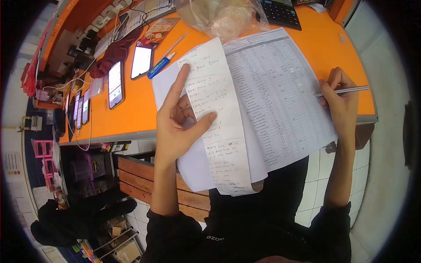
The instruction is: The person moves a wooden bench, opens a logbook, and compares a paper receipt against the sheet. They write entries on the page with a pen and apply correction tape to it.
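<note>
My left hand (pixel 184 122) lies on a long handwritten paper strip (pixel 228 127), its index finger and thumb spread apart on the writing. Under the strip are white sheets, among them a printed table sheet (pixel 280 96) with dense rows. At the right edge of that sheet, my right hand (pixel 340 98) is closed around a silver pen (pixel 353 89), its tip near the printed rows. The lower ends of the papers hang over the desk's front edge above my lap.
On the orange desk (pixel 182 46) are a blue marker (pixel 161 65), two lit phones (pixel 142 61) (pixel 115 85), smaller phones at the left, and cables. A clear plastic bag (pixel 223 19) and a black calculator (pixel 280 13) lie at the back. A wooden crate (pixel 140 179) stands below.
</note>
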Tool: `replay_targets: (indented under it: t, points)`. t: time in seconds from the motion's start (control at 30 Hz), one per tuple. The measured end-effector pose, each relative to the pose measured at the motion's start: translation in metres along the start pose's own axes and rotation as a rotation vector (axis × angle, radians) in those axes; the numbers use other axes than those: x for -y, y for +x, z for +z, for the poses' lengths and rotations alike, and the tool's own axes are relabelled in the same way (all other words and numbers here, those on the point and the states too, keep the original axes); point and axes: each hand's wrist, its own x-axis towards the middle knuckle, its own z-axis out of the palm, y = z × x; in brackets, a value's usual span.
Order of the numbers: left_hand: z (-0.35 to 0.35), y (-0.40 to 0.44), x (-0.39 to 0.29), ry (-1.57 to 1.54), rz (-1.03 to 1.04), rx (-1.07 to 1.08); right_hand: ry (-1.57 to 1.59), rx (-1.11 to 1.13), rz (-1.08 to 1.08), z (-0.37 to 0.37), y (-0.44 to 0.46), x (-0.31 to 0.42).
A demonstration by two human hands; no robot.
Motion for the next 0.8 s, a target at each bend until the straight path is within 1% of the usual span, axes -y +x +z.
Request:
replay_targets:
  t: [0.1,0.17,0.27,0.3,0.37,0.47,0.53,0.57,0.67,0.73,0.8]
  points:
    - [0.0,0.0,0.002,-0.022,-0.001,-0.002,-0.003,-0.01,0.025,0.0,0.0,0.001]
    - [0.001,0.001,0.002,0.029,0.056,0.022,0.021,-0.012,0.017,0.0,0.0,0.0]
    - [-0.002,-0.001,0.004,0.073,0.059,0.017,0.016,0.016,0.003,-0.004,0.001,-0.004]
    - [-0.001,-0.001,0.003,0.045,0.067,0.048,-0.014,-0.015,0.007,-0.004,0.002,-0.005]
    - [0.002,-0.003,-0.001,0.042,-0.028,-0.035,0.089,-0.027,0.005,-0.005,0.0,-0.001]
    - [0.005,0.001,0.0,0.094,0.049,-0.028,0.015,-0.055,0.036,-0.01,0.001,0.01]
    - [0.004,0.002,0.004,0.092,0.073,-0.021,0.06,0.002,0.005,-0.012,0.001,0.008]
    - [0.005,0.002,0.006,0.108,0.097,-0.035,0.05,-0.011,0.01,-0.014,0.001,0.005]
    - [0.007,0.002,0.004,0.134,0.082,-0.049,-0.025,-0.003,0.018,-0.012,0.0,-0.003]
    - [0.006,0.002,0.004,0.16,0.078,-0.056,-0.102,0.068,-0.037,-0.009,-0.002,-0.003]
    - [0.006,0.002,0.005,0.152,0.088,-0.058,-0.101,0.077,-0.029,-0.01,-0.002,-0.004]
